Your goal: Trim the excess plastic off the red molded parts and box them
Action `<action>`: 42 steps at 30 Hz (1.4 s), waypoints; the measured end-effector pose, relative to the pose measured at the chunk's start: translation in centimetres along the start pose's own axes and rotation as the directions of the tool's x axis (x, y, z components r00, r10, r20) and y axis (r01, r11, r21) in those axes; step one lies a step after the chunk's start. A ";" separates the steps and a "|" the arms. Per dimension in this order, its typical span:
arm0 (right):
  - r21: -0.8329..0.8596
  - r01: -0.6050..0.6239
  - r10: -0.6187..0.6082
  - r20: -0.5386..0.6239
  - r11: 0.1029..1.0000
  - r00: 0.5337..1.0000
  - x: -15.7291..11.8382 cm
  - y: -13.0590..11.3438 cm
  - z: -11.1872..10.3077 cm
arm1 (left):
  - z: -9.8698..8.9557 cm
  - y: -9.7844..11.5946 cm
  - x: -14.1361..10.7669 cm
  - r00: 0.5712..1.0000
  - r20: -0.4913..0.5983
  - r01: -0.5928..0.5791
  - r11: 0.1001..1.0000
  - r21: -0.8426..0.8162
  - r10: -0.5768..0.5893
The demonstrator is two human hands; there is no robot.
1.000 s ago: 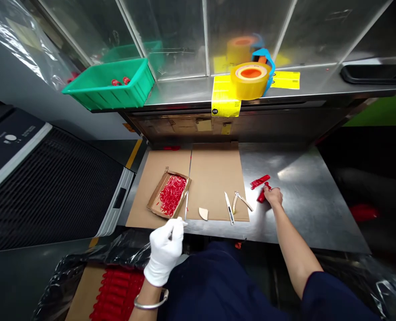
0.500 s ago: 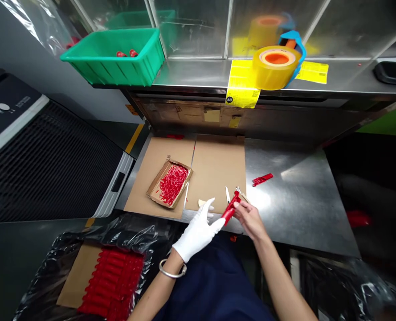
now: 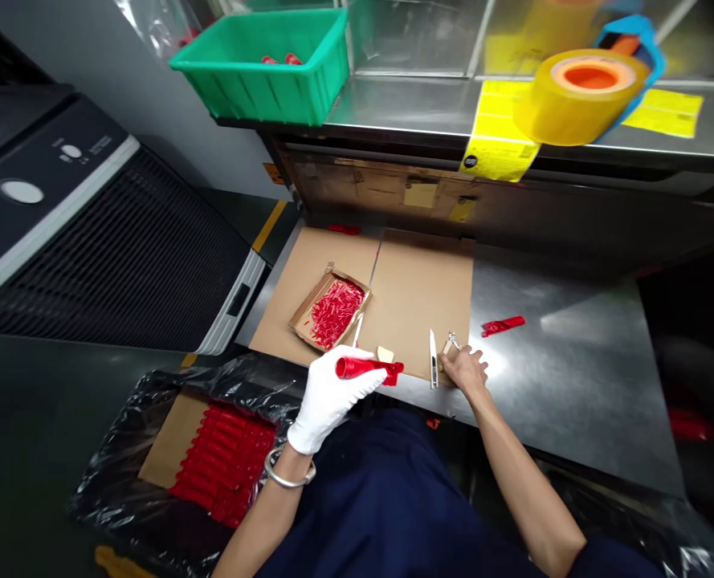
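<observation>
My left hand (image 3: 326, 397), in a white glove, is closed around a red plastic tube-shaped part (image 3: 362, 368). The part lies nearly level, its round open end to the left and its narrower end pointing right. My bare right hand (image 3: 468, 371) is down at the table's front, its fingers on a small hand tool with a metal head (image 3: 451, 340), which looks like nippers; the hand partly hides it. Just left of that tool lies a utility knife (image 3: 433, 360) with its blade out. A pale, rounded piece (image 3: 385, 354) rests on the cardboard beyond the red part.
A shallow cardboard tray (image 3: 301, 323) of small red scraps sits on cardboard sheets (image 3: 426, 293). Another red part (image 3: 503, 325) lies on the metal table (image 3: 579, 377). Red parts (image 3: 224, 457) fill a black-lined box at lower left. Above are a green bin (image 3: 266, 92) and a tape dispenser (image 3: 585, 96).
My right hand has let go of the red part and moved down onto the small tool. The left hand has drawn the part leftward and turned it level. The view has shifted.
</observation>
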State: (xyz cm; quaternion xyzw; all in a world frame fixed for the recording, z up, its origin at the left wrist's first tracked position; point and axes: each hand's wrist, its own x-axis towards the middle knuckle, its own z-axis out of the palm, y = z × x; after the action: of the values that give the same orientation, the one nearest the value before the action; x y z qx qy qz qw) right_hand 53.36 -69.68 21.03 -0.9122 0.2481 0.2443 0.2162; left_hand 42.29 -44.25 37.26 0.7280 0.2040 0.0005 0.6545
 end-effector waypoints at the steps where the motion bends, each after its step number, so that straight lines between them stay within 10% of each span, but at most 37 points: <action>1: -0.048 0.017 -0.016 0.013 0.999 1.000 0.1 -0.1 -0.1 | -0.3 0.2 -0.1 0.998 -0.057 0.005 0.996 -0.092 -0.010; 6: -0.161 0.266 -0.247 0.126 0.950 0.961 -1.7 -0.4 -2.8 | -1.6 1.1 0.0 0.981 -0.136 0.030 0.792 -0.610 -0.141; 9: -0.094 0.502 -0.465 0.263 0.860 0.845 -5.2 -1.5 -6.1 | -2.4 1.7 0.4 0.983 -0.056 0.059 0.586 -0.808 -0.177; 11: 0.012 0.671 -0.629 0.363 0.741 0.688 -8.6 -2.8 -8.4 | -2.9 2.1 0.5 0.979 0.048 0.130 0.425 -0.896 -0.197; 15: 0.151 0.963 -0.913 0.381 0.221 0.150 -15.3 -6.1 -11.2 | -3.4 2.5 0.2 0.949 0.232 0.278 0.221 -0.935 -0.211; 18: 0.073 0.997 -0.929 0.369 -0.008 -0.035 -17.8 -8.2 -11.5 | -3.6 2.8 0.0 0.923 0.304 0.347 0.170 -0.922 -0.234; 30: -0.225 0.934 -0.896 0.413 -0.276 -0.165 -19.9 -12.0 -11.4 | -4.3 2.8 -0.6 0.928 0.284 0.332 0.188 -0.925 -0.241; 42: -0.462 0.781 -0.882 0.408 -0.421 -0.235 -21.1 -12.9 -11.1 | -3.0 3.2 -0.7 0.968 0.184 0.248 0.515 -0.820 -0.173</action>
State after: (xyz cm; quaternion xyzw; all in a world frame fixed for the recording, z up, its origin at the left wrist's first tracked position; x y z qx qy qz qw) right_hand 48.31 -57.91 44.95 -0.7670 -0.6407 -0.0341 -0.0021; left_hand 41.74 -41.80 40.92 0.2959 0.2395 -0.0102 0.9246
